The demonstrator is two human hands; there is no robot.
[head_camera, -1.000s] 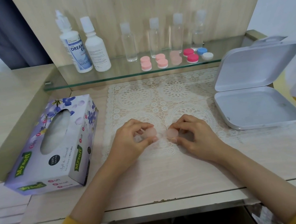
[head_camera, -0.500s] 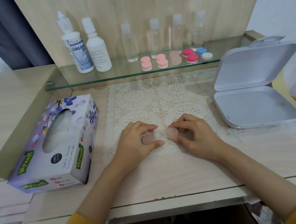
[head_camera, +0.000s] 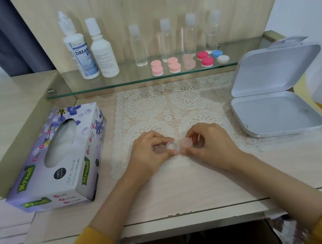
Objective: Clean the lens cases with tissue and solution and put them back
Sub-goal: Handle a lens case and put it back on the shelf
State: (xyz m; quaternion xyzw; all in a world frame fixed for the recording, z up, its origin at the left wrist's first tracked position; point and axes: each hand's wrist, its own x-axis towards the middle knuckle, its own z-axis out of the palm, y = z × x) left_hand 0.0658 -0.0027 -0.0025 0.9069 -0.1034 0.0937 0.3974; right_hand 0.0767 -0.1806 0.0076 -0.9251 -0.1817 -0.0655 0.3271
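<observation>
The small translucent pink lens case (head_camera: 179,145) lies crosswise (long axis left-right). The left hand (head_camera: 149,155) pinches its left end, the right hand (head_camera: 213,146) its capped right end.

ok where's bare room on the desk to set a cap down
Lace mat beyond the left hand and right hand, up to the glass shelf, is free; so is bare desk nearer you, between tissue box and white case. Shelf is crowded: bottles, lens cases.
</observation>
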